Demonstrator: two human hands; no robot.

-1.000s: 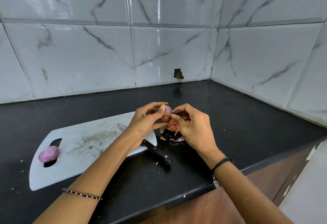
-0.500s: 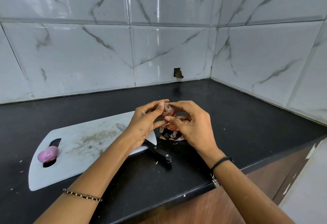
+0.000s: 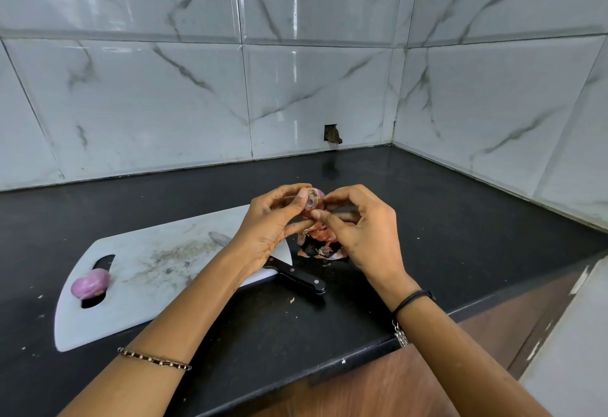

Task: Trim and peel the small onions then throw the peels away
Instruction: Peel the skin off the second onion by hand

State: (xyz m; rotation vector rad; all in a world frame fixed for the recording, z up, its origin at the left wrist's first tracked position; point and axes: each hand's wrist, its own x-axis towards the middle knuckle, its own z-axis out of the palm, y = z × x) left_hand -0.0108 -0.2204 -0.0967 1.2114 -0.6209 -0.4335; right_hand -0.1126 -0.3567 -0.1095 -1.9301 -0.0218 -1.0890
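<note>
Sitting at the left end of the cutting board (image 3: pixel 158 272), beside its handle slot, a peeled onion (image 3: pixel 90 283) is waiting; being round, it could roll off if you are nudging the board. The knife (image 3: pixel 296 276) is lying across the board's right end, its handle reaching onto the counter (image 3: pixel 460 219), directly under your left wrist, so a dropping arm could be knocking it away or meeting the blade. Your left hand (image 3: pixel 273 216) is pinching the small onion (image 3: pixel 312 201) between thumb and fingertips, holding it in the air with a cut end facing you. The peels (image 3: pixel 320 245) are lying loose on the counter just below, where a sweeping hand could be scattering them. Your right hand (image 3: pixel 358 229) is pinching at the small onion's right side, fingers curled. The skin looks thin, so it may be tearing off in scraps, and a slick bulb could be slipping from so small a grip.
</note>
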